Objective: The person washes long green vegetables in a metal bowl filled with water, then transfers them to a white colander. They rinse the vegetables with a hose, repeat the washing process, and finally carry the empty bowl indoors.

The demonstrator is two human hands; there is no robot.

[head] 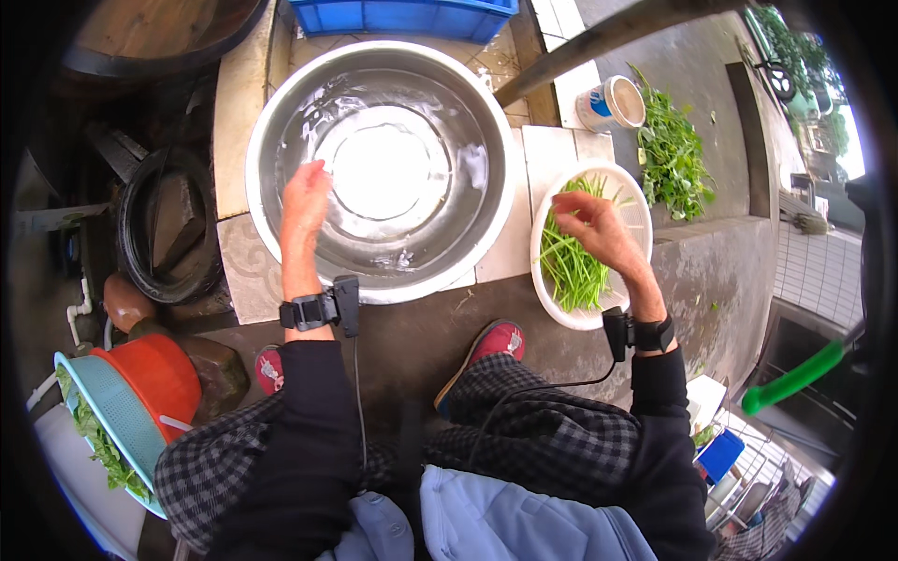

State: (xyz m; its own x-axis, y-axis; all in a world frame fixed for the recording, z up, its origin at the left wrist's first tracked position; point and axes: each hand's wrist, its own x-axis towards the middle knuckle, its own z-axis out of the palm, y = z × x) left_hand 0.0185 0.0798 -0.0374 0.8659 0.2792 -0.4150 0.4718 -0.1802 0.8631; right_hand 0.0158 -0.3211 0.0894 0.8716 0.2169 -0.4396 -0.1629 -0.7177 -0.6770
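Note:
A wide metal basin (pixel 491 231) with clear water stands in front of me. Over its left side hangs my left hand (pixel 306 200), fingers bent, with nothing visible in it. To the right of the basin, a white plastic colander (pixel 635 210) holds cut green stems (pixel 572 273), possibly stalks of a leafy vegetable. My right hand (pixel 596 228) is above those stems with curled fingers; whether a stem is between them cannot be made out.
A blue crate (pixel 407 19) lies beyond the basin. Right of it are a slanting pole (pixel 603 42), a plastic tub (pixel 610 105) and heaped leafy greens (pixel 670 154). Teal (pixel 133 407) and red (pixel 165 379) baskets stand at lower left. A green-handled object (pixel 793 379) is at right.

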